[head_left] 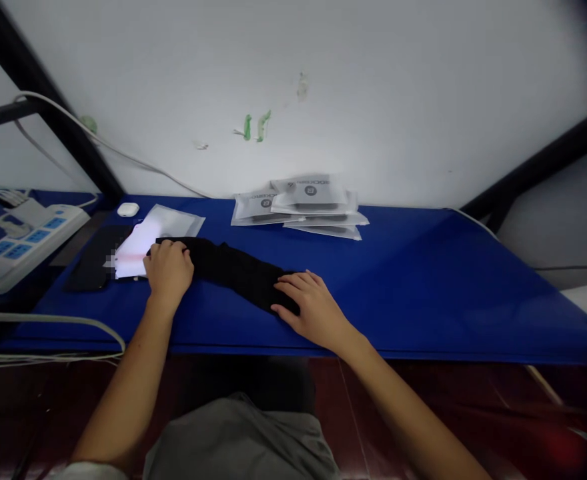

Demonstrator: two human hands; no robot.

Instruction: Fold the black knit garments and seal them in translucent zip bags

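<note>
A long strip of black fabric [238,268], sleeve-like in shape, lies slantwise across the blue table. My left hand [169,267] is at its left end, fingers curled over the edge of the cloth. On the right end rests my right hand [312,308], palm down, its fingers stretched out and the thumb apart. Just beyond my left hand is a translucent plastic bag [181,220], partly covered by a bright, lit phone-like screen [141,250]. My left fingers hide part of the cloth's end.
Several printed zip bags [309,193] are stacked against the wall. A white earbud case [128,209] and a dark flat object [93,260] lie at the left, near a power strip [33,243] with plugs. Cables [73,320] hang over the table's left front edge.
</note>
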